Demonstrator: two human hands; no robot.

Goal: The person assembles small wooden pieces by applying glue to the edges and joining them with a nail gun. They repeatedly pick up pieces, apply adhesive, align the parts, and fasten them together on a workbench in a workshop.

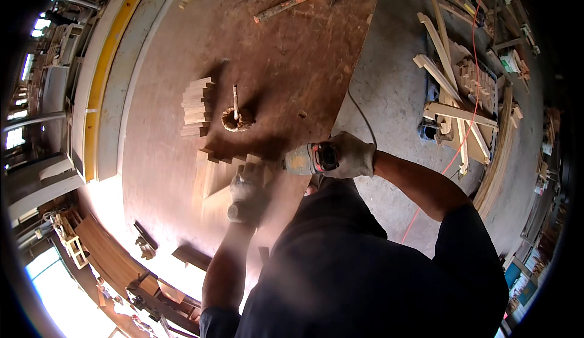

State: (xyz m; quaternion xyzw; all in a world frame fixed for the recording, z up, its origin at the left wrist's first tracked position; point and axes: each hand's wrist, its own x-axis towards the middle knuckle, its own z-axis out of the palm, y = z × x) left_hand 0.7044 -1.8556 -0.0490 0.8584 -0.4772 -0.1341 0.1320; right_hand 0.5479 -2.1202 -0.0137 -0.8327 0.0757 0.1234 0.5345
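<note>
My right hand (354, 156), in a pale work glove, grips a corded power drill (304, 159) whose front end points left toward the wood. My left hand (244, 195), also gloved, is closed over the right end of some light wooden pieces (213, 177) with stepped, notched ends. The drill's tip is close to these pieces; whether it touches them cannot be made out. Beyond them on the brown worktable (164, 88) stands a row of similar notched wooden blocks (196, 107). Beside that row is a small crusted round pot (242, 122) with a stick (235, 97) upright in it.
A claw hammer (295, 3) lies at the table's far side. The drill's dark cord (363, 114) runs over the concrete floor (389, 94). Right of the table are stacked timber strips (460, 114) and a red cord (460, 146). A yellow-striped beam (103, 64) runs along the left.
</note>
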